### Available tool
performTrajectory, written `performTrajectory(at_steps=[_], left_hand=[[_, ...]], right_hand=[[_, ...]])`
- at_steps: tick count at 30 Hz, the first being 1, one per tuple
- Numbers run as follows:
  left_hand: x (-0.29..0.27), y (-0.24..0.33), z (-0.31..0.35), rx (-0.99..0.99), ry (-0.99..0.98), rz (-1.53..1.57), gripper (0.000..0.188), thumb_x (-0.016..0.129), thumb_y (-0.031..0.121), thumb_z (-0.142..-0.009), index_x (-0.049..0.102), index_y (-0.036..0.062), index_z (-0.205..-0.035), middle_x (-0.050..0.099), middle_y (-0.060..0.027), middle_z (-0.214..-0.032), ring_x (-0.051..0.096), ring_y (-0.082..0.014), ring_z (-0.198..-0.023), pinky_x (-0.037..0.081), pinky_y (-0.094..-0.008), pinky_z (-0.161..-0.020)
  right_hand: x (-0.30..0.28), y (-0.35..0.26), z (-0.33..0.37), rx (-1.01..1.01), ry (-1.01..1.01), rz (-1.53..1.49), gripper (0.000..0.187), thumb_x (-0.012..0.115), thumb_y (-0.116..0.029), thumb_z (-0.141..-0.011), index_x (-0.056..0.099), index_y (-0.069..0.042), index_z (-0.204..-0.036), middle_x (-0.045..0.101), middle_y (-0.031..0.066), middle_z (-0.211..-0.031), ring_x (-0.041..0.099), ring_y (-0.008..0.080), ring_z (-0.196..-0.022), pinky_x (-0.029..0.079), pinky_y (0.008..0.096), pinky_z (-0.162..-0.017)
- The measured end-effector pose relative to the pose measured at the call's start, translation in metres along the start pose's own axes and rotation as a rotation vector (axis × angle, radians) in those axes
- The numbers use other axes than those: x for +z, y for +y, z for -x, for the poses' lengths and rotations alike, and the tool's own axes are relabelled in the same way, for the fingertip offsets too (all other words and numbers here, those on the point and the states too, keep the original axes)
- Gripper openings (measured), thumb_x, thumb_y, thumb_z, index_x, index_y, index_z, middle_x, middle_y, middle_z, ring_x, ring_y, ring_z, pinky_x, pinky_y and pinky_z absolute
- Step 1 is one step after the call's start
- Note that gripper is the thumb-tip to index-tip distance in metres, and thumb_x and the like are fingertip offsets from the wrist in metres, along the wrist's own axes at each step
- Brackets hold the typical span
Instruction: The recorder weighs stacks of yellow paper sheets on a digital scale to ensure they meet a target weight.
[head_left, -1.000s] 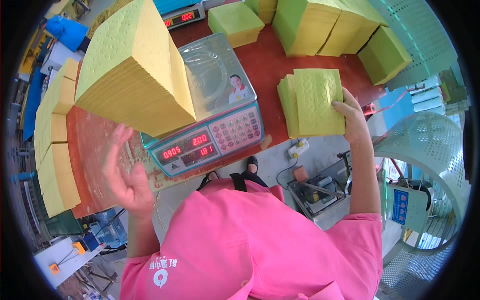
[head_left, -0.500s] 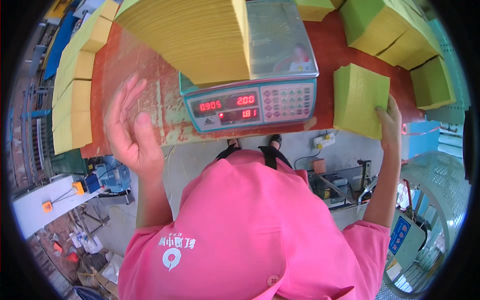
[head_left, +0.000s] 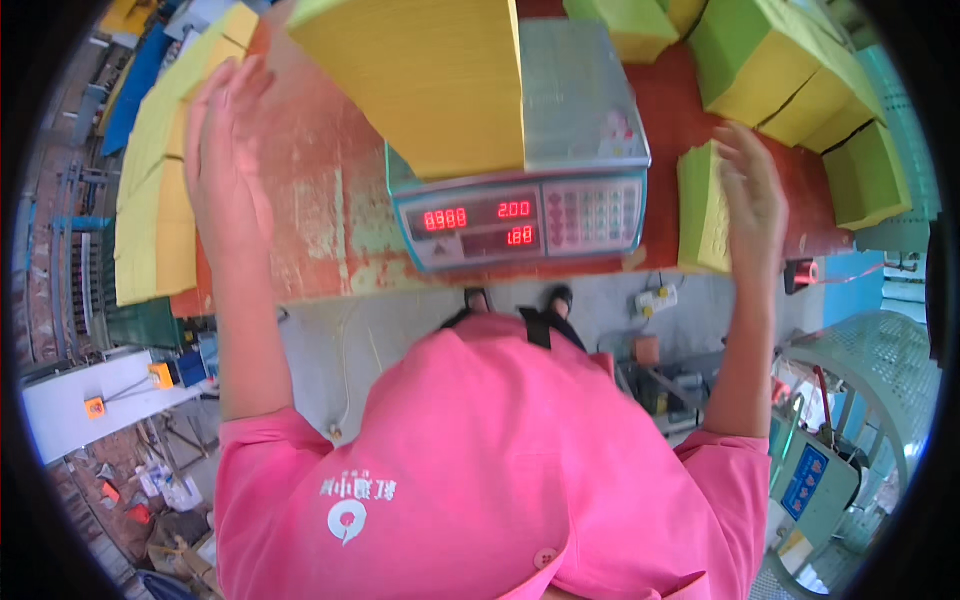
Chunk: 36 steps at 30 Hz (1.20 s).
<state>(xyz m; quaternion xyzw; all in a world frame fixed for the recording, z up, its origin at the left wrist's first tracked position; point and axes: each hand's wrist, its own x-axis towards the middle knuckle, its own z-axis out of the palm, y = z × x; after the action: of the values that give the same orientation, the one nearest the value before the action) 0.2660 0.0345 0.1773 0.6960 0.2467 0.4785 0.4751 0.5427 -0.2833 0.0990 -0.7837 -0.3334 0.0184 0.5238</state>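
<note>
A tall stack of yellow paper sheets [head_left: 430, 95] rests on the metal pan of a digital weighing scale [head_left: 520, 222] with a lit red display. My left hand [head_left: 230, 150], somewhat blurred, is open and empty, fingers stretched upward beside the row of yellow stacks [head_left: 155, 215] on the left. My right hand [head_left: 755, 200] is open too, fingers extended, right by a smaller yellow-green paper stack [head_left: 704, 205] to the right of the scale. Whether it touches that stack I cannot tell.
The worn red tabletop [head_left: 310, 220] carries more yellow-green stacks [head_left: 780, 70] at the far right. Below its front edge lies a grey floor with a power strip [head_left: 655, 300]. A perforated metal stool or chair [head_left: 860, 370] stands at the right.
My right hand has let go of the smaller stack and risen beside it. My left hand has moved up and away, leftward. The scale and its stack appear shifted slightly right and down in view.
</note>
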Motion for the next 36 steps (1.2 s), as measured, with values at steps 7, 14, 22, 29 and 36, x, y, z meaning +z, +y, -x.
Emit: performTrajectory(at_steps=[7, 14, 22, 29, 36], left_hand=[[0.052, -0.005, -0.107, -0.594, -0.571, 0.333, 0.069, 0.044, 0.058, -0.096, 0.051, 0.0030, -0.137, 0.054, -0.0089, -0.139, 0.049, -0.0210, -0.128, 0.035, -0.0359, -0.107], [0.056, -0.003, -0.113, -0.631, -0.579, 0.071, 0.057, 0.058, 0.043, -0.094, 0.052, 0.0036, -0.134, 0.063, -0.0098, -0.124, 0.062, -0.0187, -0.109, 0.049, -0.0320, -0.091], [0.046, 0.020, -0.082, -0.865, -0.856, 0.133, 0.058, 0.055, 0.044, -0.095, 0.050, 0.0031, -0.136, 0.062, -0.0116, -0.125, 0.062, -0.0189, -0.111, 0.049, -0.0324, -0.095], [0.051, 0.004, -0.104, -0.839, -1.026, 0.138, 0.062, 0.052, 0.048, -0.096, 0.046, 0.0038, -0.139, 0.060, -0.0106, -0.129, 0.061, -0.0188, -0.113, 0.048, -0.0322, -0.096], [0.045, -0.010, -0.089, -0.784, -1.008, 0.168, 0.058, 0.046, 0.045, -0.099, 0.047, 0.0030, -0.139, 0.059, -0.0101, -0.130, 0.058, -0.0197, -0.115, 0.046, -0.0333, -0.099]], right_hand=[[0.158, 0.010, -0.118, 0.046, -0.094, -0.571, 0.053, 0.048, -0.043, -0.097, 0.054, -0.004, -0.132, 0.059, 0.0117, -0.128, 0.053, 0.0216, -0.118, 0.040, 0.0393, -0.100], [0.236, -0.024, -0.121, 0.224, -0.187, -0.761, 0.061, 0.038, -0.051, -0.100, 0.064, 0.004, -0.112, 0.068, 0.0182, -0.107, 0.062, 0.0234, -0.104, 0.045, 0.0357, -0.092], [0.160, -0.039, -0.001, 0.115, 0.071, -0.579, 0.042, 0.041, -0.032, -0.104, 0.056, 0.002, -0.123, 0.066, 0.0130, -0.108, 0.059, 0.0192, -0.108, 0.044, 0.0323, -0.095], [0.164, -0.029, 0.114, 0.808, -0.216, -1.047, 0.039, 0.048, -0.034, -0.101, 0.058, -0.002, -0.122, 0.065, 0.0122, -0.115, 0.064, 0.0196, -0.103, 0.050, 0.0365, -0.092], [0.173, -0.042, 0.092, 0.740, -0.262, -1.289, 0.047, 0.058, -0.039, -0.097, 0.056, -0.003, -0.127, 0.062, 0.0060, -0.121, 0.062, 0.0175, -0.104, 0.050, 0.0353, -0.088]])
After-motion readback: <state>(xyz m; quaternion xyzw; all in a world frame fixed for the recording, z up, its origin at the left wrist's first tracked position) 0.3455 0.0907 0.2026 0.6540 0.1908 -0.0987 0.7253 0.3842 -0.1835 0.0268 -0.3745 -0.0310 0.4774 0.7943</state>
